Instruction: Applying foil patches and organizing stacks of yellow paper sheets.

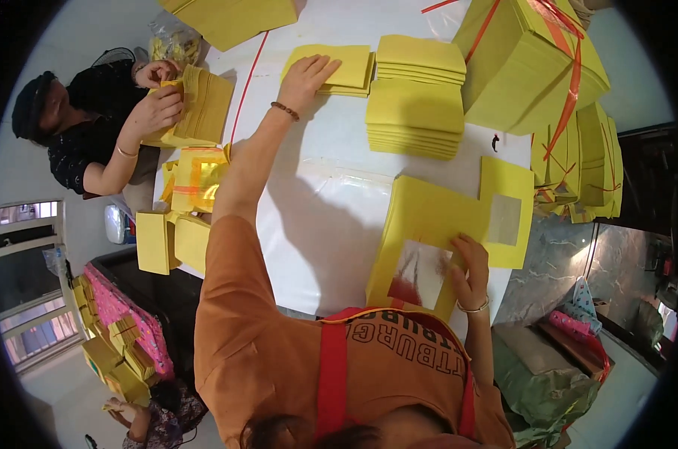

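Observation:
My left hand [309,75] is stretched to the far side of the table, its fingers lying flat on a small pile of folded yellow paper pieces [346,69]. Close to my body, my right hand [470,271] rests with parted fingers on the right side of a stack of yellow paper sheets [436,209]. The top sheet has a clear window [421,273]. A single yellow windowed piece [507,183] lies just right of that stack. Between the hands, beyond the stack, stand layered piles of folded yellow paper [415,112].
Tall yellow bundles [518,67] tied with red strap stand at the far right. At left, another person [92,135] handles a yellow stack [204,108]. More yellow pieces [155,243] lie at the left edge of the white table [309,262]. A small dark object [495,142] lies near the bundles.

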{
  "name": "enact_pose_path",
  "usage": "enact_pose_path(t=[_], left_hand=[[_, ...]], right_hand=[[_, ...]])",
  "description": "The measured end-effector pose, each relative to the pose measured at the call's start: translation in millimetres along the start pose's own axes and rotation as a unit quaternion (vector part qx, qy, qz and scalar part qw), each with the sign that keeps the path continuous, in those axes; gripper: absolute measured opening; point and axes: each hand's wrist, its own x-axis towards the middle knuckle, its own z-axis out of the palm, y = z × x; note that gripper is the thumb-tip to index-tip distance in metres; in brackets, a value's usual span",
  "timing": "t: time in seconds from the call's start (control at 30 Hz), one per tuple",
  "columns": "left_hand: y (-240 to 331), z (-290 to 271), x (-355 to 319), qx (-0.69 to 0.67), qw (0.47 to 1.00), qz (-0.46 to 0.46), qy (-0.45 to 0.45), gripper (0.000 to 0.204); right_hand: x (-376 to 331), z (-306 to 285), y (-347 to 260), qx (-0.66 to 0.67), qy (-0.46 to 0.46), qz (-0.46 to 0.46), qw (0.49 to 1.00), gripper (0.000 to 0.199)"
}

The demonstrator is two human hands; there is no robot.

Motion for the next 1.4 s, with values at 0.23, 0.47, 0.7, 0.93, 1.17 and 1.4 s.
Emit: enact_pose_path(t=[0.23, 0.47, 0.7, 0.93, 1.17, 1.4], left_hand=[[0.4, 31.2, -3.5, -0.003, 0.999, -0.03, -0.036, 0.05], [0.2, 33.5, -13.9, -0.064, 0.989, -0.028, -0.128, 0.051], [5.2, 38.2, -22.6, -0.015, 0.984, -0.004, -0.176, 0.042], [-2.4, 31.6, -9.4, 0.024, 0.973, 0.029, -0.228, 0.045], [-3.7, -4.9, 23.5, 0.04, 0.949, 0.087, -0.299, 0.047], [44.0, -63.0, 1.8, -0.077, 0.991, -0.061, -0.089, 0.032]], right_hand=[[-2.1, 7.7, 2.8, -0.019, -0.015, 0.017, 1.0, 0.038], [-8.0, 16.5, 10.4, -0.018, -0.008, 0.038, 0.999, 0.041], [-8.3, 18.1, 7.4, -0.027, -0.006, 0.05, 0.998, 0.041], [-2.8, 11.3, 0.1, -0.052, -0.01, 0.018, 0.998, 0.041], [-4.2, -4.1, -24.3, -0.167, -0.087, -0.072, 0.979, 0.039], [-23.5, 10.3, -16.1, -0.156, -0.078, -0.067, 0.982, 0.036]])
